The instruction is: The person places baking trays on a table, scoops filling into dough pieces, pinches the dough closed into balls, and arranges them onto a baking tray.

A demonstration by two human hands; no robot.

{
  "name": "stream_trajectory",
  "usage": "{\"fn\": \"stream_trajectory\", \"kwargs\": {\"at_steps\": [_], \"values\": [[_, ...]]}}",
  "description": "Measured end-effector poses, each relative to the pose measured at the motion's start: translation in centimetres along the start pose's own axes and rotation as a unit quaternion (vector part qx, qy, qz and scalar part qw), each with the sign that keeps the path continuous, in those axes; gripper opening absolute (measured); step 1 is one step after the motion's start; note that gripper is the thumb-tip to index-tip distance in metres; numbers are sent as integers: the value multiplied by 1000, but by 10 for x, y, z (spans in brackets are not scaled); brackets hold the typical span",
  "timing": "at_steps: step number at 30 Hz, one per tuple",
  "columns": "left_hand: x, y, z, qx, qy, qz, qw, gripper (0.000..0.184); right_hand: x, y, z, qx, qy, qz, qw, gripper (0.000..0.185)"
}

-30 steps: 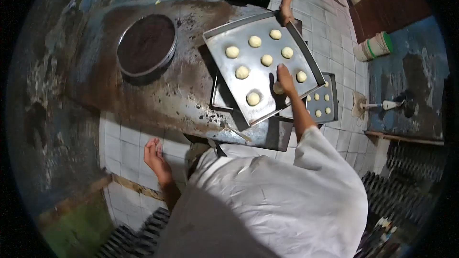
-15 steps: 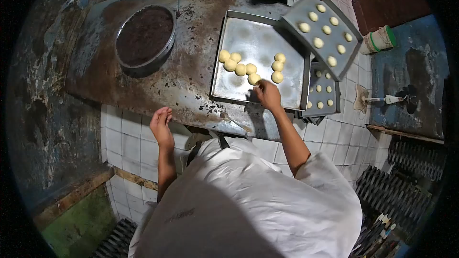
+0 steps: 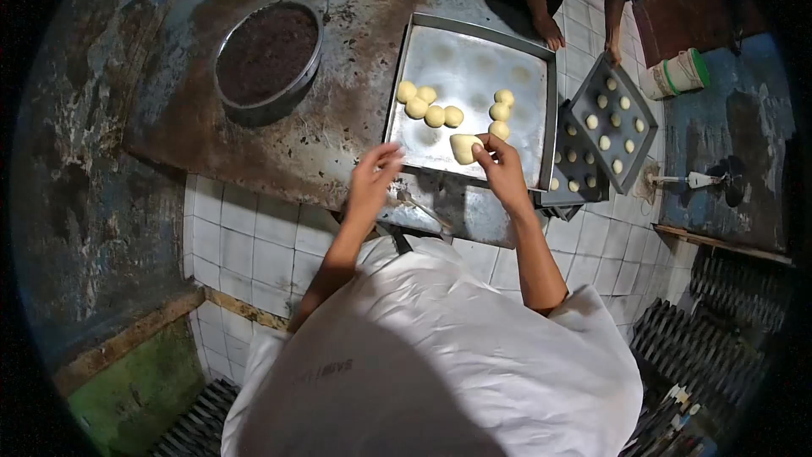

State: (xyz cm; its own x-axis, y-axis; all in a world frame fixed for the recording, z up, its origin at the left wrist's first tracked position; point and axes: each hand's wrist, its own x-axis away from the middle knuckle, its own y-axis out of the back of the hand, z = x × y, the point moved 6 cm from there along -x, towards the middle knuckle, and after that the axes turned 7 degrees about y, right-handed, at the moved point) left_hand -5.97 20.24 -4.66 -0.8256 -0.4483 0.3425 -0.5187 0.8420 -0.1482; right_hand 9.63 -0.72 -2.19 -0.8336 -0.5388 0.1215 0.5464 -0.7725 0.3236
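A pale yellow dough ball point(image 3: 463, 149), pressed out of round, is pinched in my right hand point(image 3: 502, 167) over the front edge of the metal tray point(image 3: 465, 44). My left hand point(image 3: 372, 176), slightly blurred, hovers beside the tray's front left corner with its fingers apart and nothing in them. Inside the tray, a row of dough balls point(image 3: 435, 116) lies toward the left. A shorter line of dough balls point(image 3: 501, 111) sits on the right. A spatula-like tool point(image 3: 427, 213) rests near the table's front edge.
A round pan of dark brown filling or crumbs point(image 3: 269, 55) stands on the worn table point(image 3: 351, 76). At right, a co-worker's hand point(image 3: 613, 52) holds a tilted dark tray point(image 3: 647, 89) of dough balls above another tray point(image 3: 584, 195). A bucket point(image 3: 679, 74) stands beyond.
My right hand has lifted a dough ball from the tray. My left hand has moved right and up, nearer the tray. The co-worker's tray has swung down to the right.
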Motion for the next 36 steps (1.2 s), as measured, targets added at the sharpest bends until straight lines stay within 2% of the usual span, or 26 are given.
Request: {"fn": "stream_trajectory", "kwargs": {"at_steps": [1, 2, 3, 4, 6, 8, 10, 12, 13, 14, 16, 17, 18, 19, 20, 21, 22, 24, 26, 28, 29, 30, 33, 35, 36], "values": [[-3, -28, -18, -22, -54, 36, 998, 38, 10, 1, 13, -2, 0, -5, 1000, 24], [-6, -52, -33, -19, -77, 83, 993, 38, 18, -4, 24, -124, -5, 4, 992, 27], [-6, -69, -41, 32, -35, 120, 992, 35, 22, -9, 32, -243, -8, 13, 970, 29], [-7, -83, -45, 83, 7, 156, 984, 33, 22, -12, 33, -243, -4, 7, 970, 29], [-12, -91, -43, 61, 21, 137, 988, 30, 23, -15, 33, -231, 39, -74, 969, 34], [-7, -96, -36, 64, 35, 107, 992, 24, 24, -22, 39, -47, 45, -180, 981, 43], [-6, -92, -12, 193, 128, 123, 965, 24, 29, -35, 43, 19, 24, -241, 970, 43], [0, -71, 1, 178, 144, 140, 963, 30, 27, -62, 21, -48, 2, -200, 979, 45], [-1, -61, 18, 255, 182, 148, 938, 32, 19, -87, -16, -197, -22, -139, 970, 50], [-1, -53, 28, 332, 218, 155, 904, 34, 21, -107, -31, -324, -112, -75, 936, 55], [10, -29, 32, 344, 219, 160, 899, 38, 35, -132, -46, -560, -193, -2, 806, 56], [10, -10, 43, 365, 217, 137, 895, 41, 38, -136, -87, -418, -185, 31, 889, 51], [9, 8, 48, 386, 212, 115, 891, 45, 44, -135, -112, -200, -106, 54, 972, 48], [11, 23, 42, 398, 206, 90, 889, 52, 52, -135, -136, 42, -41, 51, 997, 47], [13, 40, 33, 406, 199, 84, 888, 52, 61, -132, -120, 292, 102, 66, 949, 43], [16, 54, 24, 448, 192, 96, 868, 55, 73, -136, -123, 395, 108, 104, 906, 39], [17, 68, 17, 491, 181, 107, 845, 58, 78, -141, -143, 409, 105, 122, 898, 39], [12, 104, 29, 496, 173, 47, 850, 52, 77, -144, -142, 419, 148, 124, 887, 28], [4, 154, 48, 399, 137, -62, 905, 42, 56, -143, -97, 386, 164, 124, 899, 20], [0, 188, 43, 429, 151, -95, 885, 36, 22, -145, -79, 319, 107, 130, 933, 18], [-1, 205, 42, 436, 153, -137, 876, 36, 2, -151, -30, 289, 127, 128, 940, 17], [-3, 222, 43, 441, 157, -176, 866, 35, -22, -163, 2, 346, 177, 140, 911, 16], [-14, 264, 35, 450, 153, -196, 858, 39, -104, -221, 110, 410, 262, 142, 862, 8], [-20, 289, 31, 446, 141, -201, 861, 45, -157, -274, 142, 434, 370, 151, 807, 21], [-26, 304, 29, 451, 141, -204, 858, 45, -179, -303, 155, 451, 376, 178, 789, 25]]}}
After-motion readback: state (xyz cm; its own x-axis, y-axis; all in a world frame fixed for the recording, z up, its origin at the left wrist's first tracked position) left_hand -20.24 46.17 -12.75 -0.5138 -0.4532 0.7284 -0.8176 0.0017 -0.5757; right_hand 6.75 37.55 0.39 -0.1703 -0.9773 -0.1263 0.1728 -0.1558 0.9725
